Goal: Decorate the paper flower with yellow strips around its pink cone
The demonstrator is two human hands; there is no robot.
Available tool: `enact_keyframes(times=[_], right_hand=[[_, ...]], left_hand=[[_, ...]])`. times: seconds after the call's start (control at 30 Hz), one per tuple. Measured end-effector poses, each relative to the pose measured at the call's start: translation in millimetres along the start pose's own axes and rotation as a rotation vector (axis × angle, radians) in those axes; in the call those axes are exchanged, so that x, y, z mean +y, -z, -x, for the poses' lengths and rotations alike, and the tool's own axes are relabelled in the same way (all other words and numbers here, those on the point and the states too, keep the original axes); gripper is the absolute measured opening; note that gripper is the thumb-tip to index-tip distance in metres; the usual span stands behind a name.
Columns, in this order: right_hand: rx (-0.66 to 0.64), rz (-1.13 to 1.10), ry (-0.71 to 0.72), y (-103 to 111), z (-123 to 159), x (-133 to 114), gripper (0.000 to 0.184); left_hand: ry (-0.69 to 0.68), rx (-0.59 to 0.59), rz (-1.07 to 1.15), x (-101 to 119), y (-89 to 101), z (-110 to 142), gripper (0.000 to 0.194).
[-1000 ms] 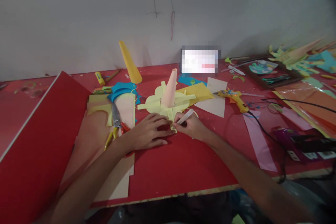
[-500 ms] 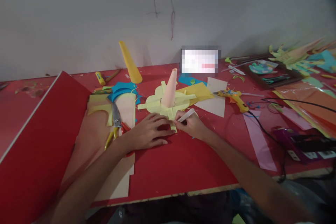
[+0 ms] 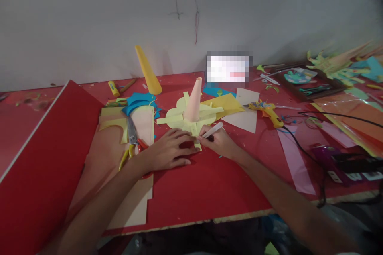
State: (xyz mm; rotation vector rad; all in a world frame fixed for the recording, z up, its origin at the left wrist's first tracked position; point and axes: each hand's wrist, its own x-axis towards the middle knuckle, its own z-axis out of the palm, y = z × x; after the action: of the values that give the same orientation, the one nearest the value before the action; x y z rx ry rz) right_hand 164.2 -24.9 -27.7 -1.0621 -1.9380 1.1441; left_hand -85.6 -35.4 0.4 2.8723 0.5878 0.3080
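A pale yellow paper cutout (image 3: 172,114) with rounded lobes and narrow strips lies on the red table. From its middle rises a pale pink paper cone (image 3: 194,103), upright. My left hand (image 3: 172,149) rests flat with fingers stretched over the front strip and the tabletop. My right hand (image 3: 220,141) grips a white pen (image 3: 214,129), its hidden tip down at that same strip. Scissors (image 3: 133,137) with red and yellow handles lie left of my left hand, partly under my wrist.
A yellow cone (image 3: 149,71) stands near the wall. Right of the cutout lies a yellow glue gun (image 3: 267,112), its black cord running over pink paper (image 3: 296,163). A red board (image 3: 54,147) leans at left beside paper sheets (image 3: 131,207). A blurred screen (image 3: 229,68) stands behind.
My right hand and the pen have shifted very slightly along the strip, the pen's top end moving a little to the right. My left hand stays in place.
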Motion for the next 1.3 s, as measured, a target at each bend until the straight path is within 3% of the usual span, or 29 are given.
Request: enact_keyframes(times=[0.57, 0.9, 1.0, 1.3], right_hand=[[0.005, 0.023, -0.003, 1.4, -0.6, 0.8, 0.031], [-0.056, 0.004, 0.016, 1.6, 0.3, 3.5, 0.030], [0.005, 0.030, 0.005, 1.2, -0.4, 3.1, 0.029], [0.003, 0.032, 0.041, 0.6, -0.3, 2.4, 0.029]], left_hand=[[0.005, -0.009, -0.005, -0.1, -1.3, 0.1, 0.044], [0.014, -0.017, 0.008, -0.1, -1.4, -0.7, 0.044], [0.010, -0.001, 0.010, 0.0, -1.7, -0.5, 0.043], [-0.005, -0.002, -0.013, -1.0, -2.5, -0.1, 0.043]])
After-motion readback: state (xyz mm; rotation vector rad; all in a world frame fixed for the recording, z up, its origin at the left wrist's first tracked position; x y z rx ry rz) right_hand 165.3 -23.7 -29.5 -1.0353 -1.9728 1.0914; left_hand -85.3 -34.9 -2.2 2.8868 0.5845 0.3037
